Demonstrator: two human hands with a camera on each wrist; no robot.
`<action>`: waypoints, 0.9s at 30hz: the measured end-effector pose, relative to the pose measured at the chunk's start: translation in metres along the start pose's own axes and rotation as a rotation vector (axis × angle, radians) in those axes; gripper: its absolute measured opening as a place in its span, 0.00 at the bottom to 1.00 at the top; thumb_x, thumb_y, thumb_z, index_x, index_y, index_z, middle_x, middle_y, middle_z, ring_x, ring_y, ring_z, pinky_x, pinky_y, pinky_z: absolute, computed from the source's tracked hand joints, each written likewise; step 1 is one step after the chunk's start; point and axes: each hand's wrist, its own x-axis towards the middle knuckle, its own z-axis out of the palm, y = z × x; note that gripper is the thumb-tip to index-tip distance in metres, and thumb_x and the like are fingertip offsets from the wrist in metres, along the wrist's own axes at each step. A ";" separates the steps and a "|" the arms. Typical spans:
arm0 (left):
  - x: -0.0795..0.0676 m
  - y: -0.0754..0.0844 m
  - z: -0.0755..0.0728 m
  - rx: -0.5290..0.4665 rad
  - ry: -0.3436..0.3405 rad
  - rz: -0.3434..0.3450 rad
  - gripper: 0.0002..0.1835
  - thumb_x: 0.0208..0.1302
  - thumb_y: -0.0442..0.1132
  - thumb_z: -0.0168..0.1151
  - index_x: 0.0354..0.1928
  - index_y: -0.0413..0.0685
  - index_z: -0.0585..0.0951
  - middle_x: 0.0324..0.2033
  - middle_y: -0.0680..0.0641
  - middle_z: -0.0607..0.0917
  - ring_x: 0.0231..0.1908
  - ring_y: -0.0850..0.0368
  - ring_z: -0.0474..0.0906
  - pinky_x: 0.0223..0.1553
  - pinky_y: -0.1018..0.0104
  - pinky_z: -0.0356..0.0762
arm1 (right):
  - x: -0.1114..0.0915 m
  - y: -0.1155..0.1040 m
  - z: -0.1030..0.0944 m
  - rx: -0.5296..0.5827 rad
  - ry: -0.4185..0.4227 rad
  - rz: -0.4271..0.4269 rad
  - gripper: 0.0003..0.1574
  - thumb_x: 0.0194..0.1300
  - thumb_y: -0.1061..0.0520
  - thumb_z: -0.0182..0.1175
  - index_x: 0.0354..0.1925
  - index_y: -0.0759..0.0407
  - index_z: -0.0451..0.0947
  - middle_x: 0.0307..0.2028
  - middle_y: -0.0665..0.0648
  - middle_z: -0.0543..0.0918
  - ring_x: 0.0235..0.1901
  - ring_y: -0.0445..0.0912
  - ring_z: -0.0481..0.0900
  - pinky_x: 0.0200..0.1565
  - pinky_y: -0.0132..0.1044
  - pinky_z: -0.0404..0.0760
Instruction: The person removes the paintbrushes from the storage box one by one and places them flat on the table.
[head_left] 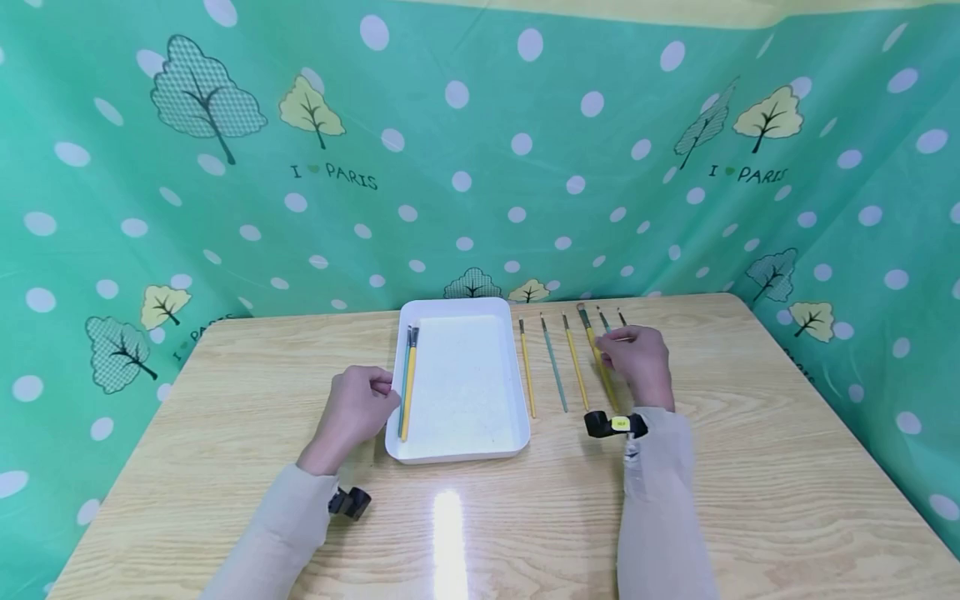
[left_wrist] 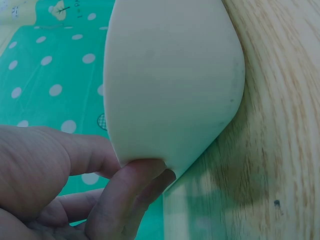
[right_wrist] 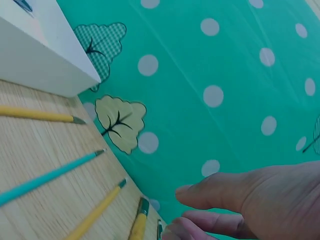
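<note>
A white tray (head_left: 468, 383) sits in the middle of the table, with a teal paintbrush (head_left: 406, 379) and a yellow paintbrush (head_left: 410, 392) along its left side. My left hand (head_left: 356, 408) pinches the tray's left rim; thumb and bent fingers meet at its edge in the left wrist view. To the right of the tray, several paintbrushes lie in a row. Over the right end of that row is my right hand (head_left: 641, 360), nearest to a wide yellow paintbrush (head_left: 588, 333). Its thumb and fingers (right_wrist: 210, 192) stand apart, with nothing seen between them. It partly covers the rightmost brushes.
Between tray and right hand lie a yellow brush (head_left: 527, 367), a teal brush (head_left: 554, 362) and another yellow brush (head_left: 575, 362), side by side. A green dotted curtain (head_left: 420, 200) hangs right behind the wooden table's (head_left: 765, 467) far edge and along both sides.
</note>
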 end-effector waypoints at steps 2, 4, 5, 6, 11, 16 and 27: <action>0.000 0.000 0.000 0.002 -0.001 0.003 0.17 0.62 0.31 0.58 0.51 0.32 0.85 0.36 0.40 0.88 0.32 0.55 0.82 0.30 0.68 0.79 | 0.000 -0.002 0.003 0.000 -0.011 -0.006 0.21 0.69 0.55 0.63 0.54 0.67 0.81 0.49 0.66 0.85 0.44 0.53 0.87 0.52 0.44 0.86; 0.000 0.000 0.000 0.003 -0.001 0.005 0.17 0.62 0.31 0.58 0.51 0.32 0.85 0.36 0.40 0.88 0.32 0.55 0.82 0.31 0.67 0.79 | 0.001 -0.003 0.005 0.003 -0.029 -0.018 0.21 0.69 0.55 0.63 0.55 0.67 0.81 0.49 0.65 0.85 0.42 0.51 0.87 0.52 0.45 0.86; 0.000 0.000 -0.001 0.002 -0.001 0.004 0.17 0.62 0.31 0.58 0.51 0.32 0.85 0.36 0.40 0.88 0.33 0.54 0.82 0.31 0.67 0.80 | 0.001 -0.004 0.006 0.003 -0.038 -0.021 0.21 0.69 0.55 0.63 0.55 0.66 0.81 0.48 0.65 0.85 0.42 0.51 0.88 0.52 0.46 0.86; 0.000 0.000 -0.001 0.002 -0.001 0.002 0.17 0.62 0.31 0.58 0.51 0.32 0.85 0.37 0.40 0.88 0.33 0.54 0.82 0.31 0.67 0.80 | 0.001 -0.004 0.007 0.000 -0.049 -0.024 0.21 0.69 0.55 0.63 0.55 0.66 0.81 0.48 0.65 0.85 0.41 0.51 0.88 0.52 0.46 0.86; 0.000 0.001 -0.001 0.000 -0.008 -0.013 0.17 0.63 0.32 0.59 0.51 0.32 0.85 0.38 0.40 0.88 0.35 0.53 0.83 0.32 0.66 0.81 | 0.002 -0.006 0.013 -0.007 -0.094 -0.022 0.21 0.70 0.54 0.63 0.56 0.65 0.80 0.47 0.64 0.86 0.41 0.51 0.89 0.53 0.46 0.86; 0.000 0.000 -0.001 -0.002 -0.009 -0.012 0.16 0.63 0.32 0.59 0.51 0.32 0.85 0.38 0.40 0.88 0.35 0.53 0.83 0.32 0.66 0.81 | 0.004 -0.010 0.020 0.014 -0.162 -0.031 0.21 0.70 0.55 0.62 0.56 0.67 0.79 0.50 0.65 0.85 0.39 0.48 0.89 0.52 0.44 0.87; 0.000 -0.001 -0.001 -0.008 -0.005 -0.009 0.17 0.63 0.32 0.59 0.51 0.32 0.85 0.38 0.39 0.88 0.35 0.53 0.84 0.32 0.67 0.81 | -0.002 -0.021 0.039 0.052 -0.232 -0.058 0.20 0.69 0.56 0.64 0.54 0.67 0.79 0.50 0.66 0.84 0.42 0.52 0.89 0.52 0.46 0.87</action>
